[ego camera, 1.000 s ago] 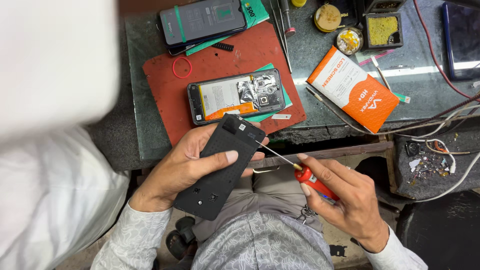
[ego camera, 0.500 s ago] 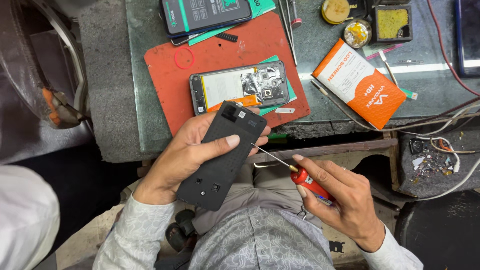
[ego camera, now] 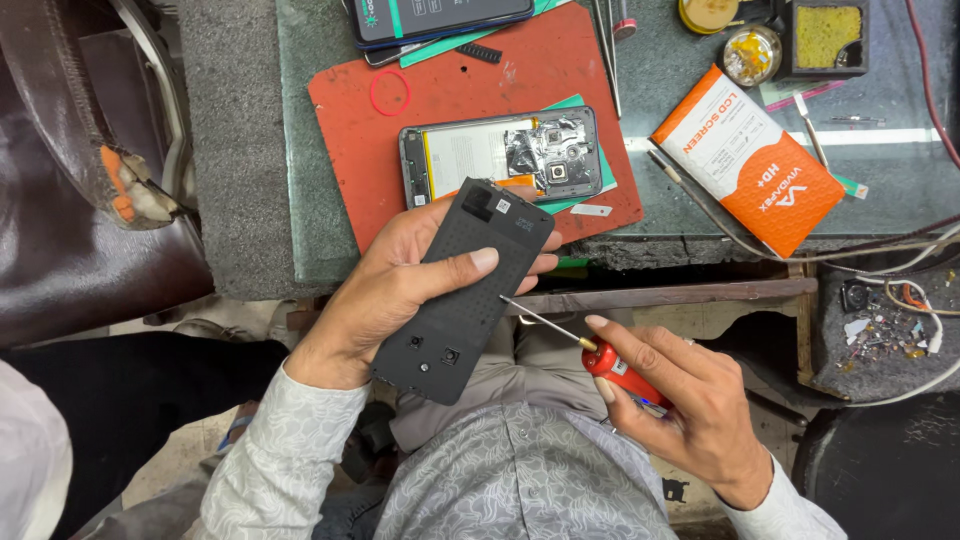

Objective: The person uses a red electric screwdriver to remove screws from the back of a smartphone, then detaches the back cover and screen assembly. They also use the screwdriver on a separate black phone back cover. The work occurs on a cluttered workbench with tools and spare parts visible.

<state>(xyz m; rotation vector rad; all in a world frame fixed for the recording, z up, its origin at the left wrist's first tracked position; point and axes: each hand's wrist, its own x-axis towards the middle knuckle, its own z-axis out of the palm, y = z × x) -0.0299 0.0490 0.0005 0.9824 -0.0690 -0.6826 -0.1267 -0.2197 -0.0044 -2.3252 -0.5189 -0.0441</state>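
Observation:
My left hand (ego camera: 385,300) grips a black phone back cover (ego camera: 462,290), inner side up, over my lap. The thumb lies across the cover's middle. My right hand (ego camera: 690,405) holds a red-handled screwdriver (ego camera: 615,365); its thin metal tip touches the cover's right edge. Just beyond the cover, an opened phone (ego camera: 500,155) with its battery and metal shields exposed lies on a red work mat (ego camera: 440,95) on the bench.
An orange and white box (ego camera: 755,160) lies right of the mat. Another phone (ego camera: 440,18) sits at the mat's far edge, beside tweezers (ego camera: 605,45). Small tins, a sponge tray (ego camera: 825,35) and cables (ego camera: 890,300) crowd the right. A brown bag (ego camera: 80,190) hangs at left.
The view has shifted; a white-clad person at left has moved mostly out of frame, showing the brown bag. Both hands keep their grip, the screwdriver tip staying at the cover's edge.

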